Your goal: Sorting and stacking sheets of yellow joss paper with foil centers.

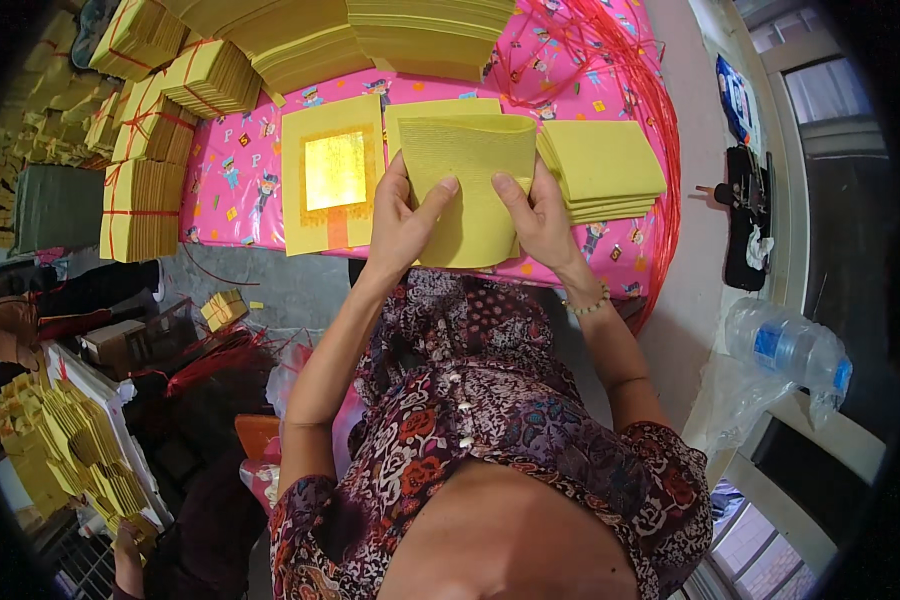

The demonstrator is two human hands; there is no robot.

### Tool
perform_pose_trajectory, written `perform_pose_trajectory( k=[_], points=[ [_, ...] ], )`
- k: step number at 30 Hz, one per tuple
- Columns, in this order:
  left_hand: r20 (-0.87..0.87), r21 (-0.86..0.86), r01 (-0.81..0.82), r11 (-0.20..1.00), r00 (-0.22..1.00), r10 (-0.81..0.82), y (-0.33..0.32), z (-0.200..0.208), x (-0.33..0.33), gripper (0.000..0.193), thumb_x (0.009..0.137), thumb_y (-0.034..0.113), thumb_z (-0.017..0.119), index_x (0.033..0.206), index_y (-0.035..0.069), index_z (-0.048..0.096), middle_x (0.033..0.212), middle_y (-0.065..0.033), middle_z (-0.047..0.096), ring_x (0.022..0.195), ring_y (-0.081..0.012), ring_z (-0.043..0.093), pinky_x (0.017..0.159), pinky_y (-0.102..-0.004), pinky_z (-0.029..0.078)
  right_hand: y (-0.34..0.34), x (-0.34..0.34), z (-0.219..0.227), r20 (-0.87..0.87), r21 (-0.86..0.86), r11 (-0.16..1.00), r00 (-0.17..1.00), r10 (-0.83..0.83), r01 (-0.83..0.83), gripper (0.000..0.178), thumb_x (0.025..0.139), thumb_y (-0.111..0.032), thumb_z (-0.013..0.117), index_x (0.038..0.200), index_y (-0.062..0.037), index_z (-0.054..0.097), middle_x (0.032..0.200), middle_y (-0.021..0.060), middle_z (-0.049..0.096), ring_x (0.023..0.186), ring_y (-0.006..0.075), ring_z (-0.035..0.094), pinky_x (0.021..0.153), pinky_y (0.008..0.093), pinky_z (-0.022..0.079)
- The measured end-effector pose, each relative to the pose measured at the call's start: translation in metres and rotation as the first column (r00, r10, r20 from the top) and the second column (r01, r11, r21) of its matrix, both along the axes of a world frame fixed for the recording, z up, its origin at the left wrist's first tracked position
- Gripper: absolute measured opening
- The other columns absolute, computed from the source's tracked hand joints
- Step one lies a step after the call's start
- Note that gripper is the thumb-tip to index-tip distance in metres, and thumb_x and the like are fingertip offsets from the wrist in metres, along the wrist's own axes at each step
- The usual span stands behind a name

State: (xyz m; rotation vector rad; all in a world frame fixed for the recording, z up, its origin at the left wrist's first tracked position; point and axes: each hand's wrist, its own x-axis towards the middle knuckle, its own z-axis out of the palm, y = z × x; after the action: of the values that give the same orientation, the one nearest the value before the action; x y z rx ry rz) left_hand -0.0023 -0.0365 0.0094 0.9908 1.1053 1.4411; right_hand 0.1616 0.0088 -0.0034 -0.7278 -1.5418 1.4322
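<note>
A yellow joss paper sheet (467,195), curled over at its far edge, is held between both hands above the table's near edge. My left hand (406,218) grips its left side, thumb lying on the face. On the right side my right hand (542,214) does the same, with a beaded bracelet at the wrist. Just left of the held paper lies a yellow sheet with a gold foil square (336,172). To the right sits a small stack of folded yellow paper (606,165). Another yellow sheet (452,107) shows partly behind the held one.
Large yellow paper stacks (370,40) line the far side of the pink patterned tablecloth (232,222). Red-tied bundles (140,210) stand at left. Red cords (620,80) hang over the right side. A plastic bottle (790,345) lies far right. Another person's hand (128,545) is at lower left.
</note>
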Motion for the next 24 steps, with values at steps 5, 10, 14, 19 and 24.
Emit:
perform_pose_trajectory(
  k=[5,10,14,19,24],
  points=[
    [0.126,-0.088,0.017,0.996,0.992,-0.006,-0.001,0.013,-0.001,0.042,0.085,0.004,0.061,0.123,-0.001,0.045,0.112,-0.0102,0.059,0.102,-0.0144,0.057,0.087,-0.0279,0.046,-0.002,0.002,0.012,-0.058,-0.134,0.989,0.997,0.051,-0.058,0.042,0.096,-0.014,0.048,0.133,0.0036,0.036,0.119,0.0089,0.055,0.106,0.0135,0.053,0.091,0.0278,0.043],
    [-0.188,0.074,-0.157,0.985,0.968,0.168,0.013,0.013,-0.016,0.05,0.084,0.012,0.066,0.128,0.002,0.044,0.117,-0.0113,0.056,0.108,-0.0176,0.054,0.089,-0.0296,0.045,-0.004,0.003,0.005,-0.034,-0.184,0.979,0.996,0.078,-0.083,0.038,0.096,-0.014,0.049,0.128,0.0045,0.041,0.115,0.0096,0.057,0.103,0.0136,0.054,0.088,0.0282,0.044],
    [-0.752,0.342,0.041,0.939,0.611,0.247,0.02,0.032,-0.031,0.059,0.076,0.02,0.074,0.127,0.004,0.048,0.122,-0.0136,0.055,0.114,-0.026,0.052,0.095,-0.0359,0.041,-0.003,0.007,0.005,0.256,0.01,0.998,0.965,0.065,-0.069,0.037,0.093,-0.02,0.054,0.119,0.0043,0.045,0.098,0.0184,0.062,0.091,0.0241,0.062,0.077,0.0345,0.048],
    [-0.836,0.04,0.313,0.949,0.531,-0.14,0.026,0.036,-0.032,0.052,0.082,0.028,0.067,0.122,0.0,0.048,0.102,-0.019,0.061,0.096,-0.0314,0.06,0.082,-0.0365,0.046,0.001,0.008,0.015,0.488,0.039,0.992,0.869,0.086,-0.12,0.039,0.089,-0.029,0.056,0.113,0.0016,0.048,0.089,0.0226,0.062,0.085,0.0342,0.064,0.072,0.0404,0.048],
    [-0.707,-0.151,0.266,0.952,0.644,-0.292,0.036,0.019,-0.036,0.047,0.089,0.035,0.059,0.114,-0.003,0.049,0.077,-0.0152,0.062,0.068,-0.0236,0.061,0.062,-0.0345,0.046,0.025,0.0,-0.004,0.397,0.053,0.977,0.903,0.167,-0.205,0.039,0.09,-0.029,0.053,0.115,0.0011,0.051,0.097,0.0214,0.062,0.087,0.0316,0.063,0.075,0.0388,0.049]
  ],
)
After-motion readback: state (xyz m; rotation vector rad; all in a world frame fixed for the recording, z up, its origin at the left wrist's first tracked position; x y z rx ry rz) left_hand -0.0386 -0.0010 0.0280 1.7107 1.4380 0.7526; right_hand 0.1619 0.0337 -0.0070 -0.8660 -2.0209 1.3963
